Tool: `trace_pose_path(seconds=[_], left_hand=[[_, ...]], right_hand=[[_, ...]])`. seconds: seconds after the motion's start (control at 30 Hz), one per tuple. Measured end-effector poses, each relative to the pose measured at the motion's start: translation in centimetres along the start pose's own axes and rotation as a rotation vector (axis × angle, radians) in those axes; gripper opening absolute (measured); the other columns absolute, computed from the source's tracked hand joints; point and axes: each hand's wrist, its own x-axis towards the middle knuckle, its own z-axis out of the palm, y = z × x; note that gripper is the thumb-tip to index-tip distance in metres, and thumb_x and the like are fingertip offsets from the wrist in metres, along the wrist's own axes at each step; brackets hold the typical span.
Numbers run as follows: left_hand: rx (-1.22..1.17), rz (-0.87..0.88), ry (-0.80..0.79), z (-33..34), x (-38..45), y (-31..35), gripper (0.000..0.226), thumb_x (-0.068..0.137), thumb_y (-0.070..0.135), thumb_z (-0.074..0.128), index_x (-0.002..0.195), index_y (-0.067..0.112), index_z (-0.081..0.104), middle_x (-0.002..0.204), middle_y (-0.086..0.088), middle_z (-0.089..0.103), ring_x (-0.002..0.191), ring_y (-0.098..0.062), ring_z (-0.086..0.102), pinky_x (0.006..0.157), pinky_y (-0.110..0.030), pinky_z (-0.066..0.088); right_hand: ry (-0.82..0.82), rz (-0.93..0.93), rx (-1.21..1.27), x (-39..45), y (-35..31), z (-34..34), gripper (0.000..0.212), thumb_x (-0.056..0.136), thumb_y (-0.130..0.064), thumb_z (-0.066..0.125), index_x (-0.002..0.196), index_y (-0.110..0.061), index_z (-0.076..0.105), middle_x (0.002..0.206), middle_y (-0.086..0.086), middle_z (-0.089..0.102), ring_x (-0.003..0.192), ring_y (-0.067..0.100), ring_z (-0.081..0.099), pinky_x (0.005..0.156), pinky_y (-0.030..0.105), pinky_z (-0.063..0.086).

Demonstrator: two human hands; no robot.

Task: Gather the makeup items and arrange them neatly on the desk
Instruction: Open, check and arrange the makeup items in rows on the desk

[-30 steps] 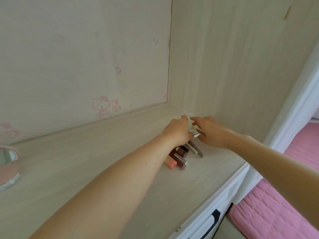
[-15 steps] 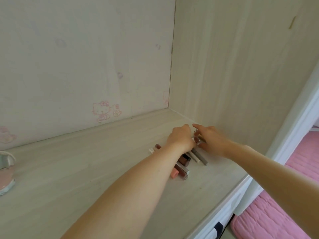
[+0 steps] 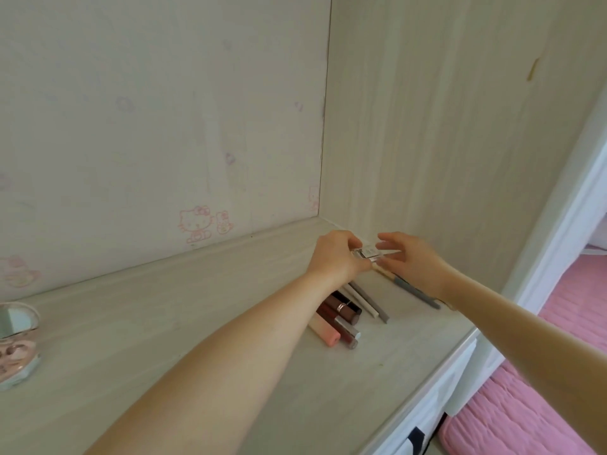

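My left hand (image 3: 336, 257) grips a small clear, silver-edged makeup case (image 3: 368, 252) just above the desk (image 3: 197, 323), near the back right corner. My right hand (image 3: 412, 261) hovers at the case's right end, thumb above and fingers loosely spread, touching it at most lightly. Under the right hand a cream and grey pencil (image 3: 415, 292) lies slanted on the desk. A row lies side by side by my left forearm: a pink tube (image 3: 325, 330), dark red gloss tubes (image 3: 345, 328), a brown lipstick (image 3: 345, 307), and white and grey pencils (image 3: 369, 302).
A round pink compact with a mirror (image 3: 16, 339) stands open at the desk's far left. Wood panels close off the back and right side. The desk's front edge (image 3: 437, 372) drops to white drawers, with pink bedding (image 3: 525, 418) beyond.
The small case has come up off the desk in my left hand. One pencil now lies apart from the row, under my right hand. The view has shifted slightly.
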Motion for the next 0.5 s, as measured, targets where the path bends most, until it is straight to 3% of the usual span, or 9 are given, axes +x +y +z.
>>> trace_pose_path(seconds=[0.1, 0.27, 0.5], left_hand=[[-0.105, 0.002, 0.076, -1.6, -1.1, 0.3, 0.037, 0.070, 0.022, 0.080, 0.105, 0.016, 0.070, 0.101, -0.001, 0.068, 0.093, -0.011, 0.064, 0.082, -0.021, 0.051], [-0.218, -0.003, 0.131, -4.0, -3.5, 0.6, 0.036, 0.074, 0.018, 0.080, 0.107, 0.017, 0.068, 0.105, 0.006, 0.068, 0.084, -0.004, 0.068, 0.068, -0.011, 0.047], [-0.306, -0.019, 0.162, -8.5, -8.4, 0.1, 0.044, 0.075, 0.015, 0.081, 0.116, 0.017, 0.065, 0.113, 0.008, 0.064, 0.087, -0.001, 0.067, 0.074, -0.015, 0.052]], right_hand=[[-0.009, 0.107, 0.325, -1.5, -2.3, -0.1, 0.035, 0.089, -0.005, 0.064, 0.123, -0.005, 0.056, 0.108, 0.007, 0.068, 0.086, 0.012, 0.068, 0.065, 0.011, 0.053], [0.021, 0.102, 0.525, -3.6, -5.6, 1.0, 0.027, 0.091, -0.009, 0.061, 0.118, -0.005, 0.061, 0.095, 0.009, 0.074, 0.089, 0.016, 0.072, 0.078, 0.028, 0.059], [0.004, 0.071, 0.604, -6.2, -10.5, 3.5, 0.035, 0.086, -0.010, 0.069, 0.119, -0.003, 0.060, 0.096, 0.013, 0.074, 0.087, 0.017, 0.072, 0.077, 0.027, 0.059]])
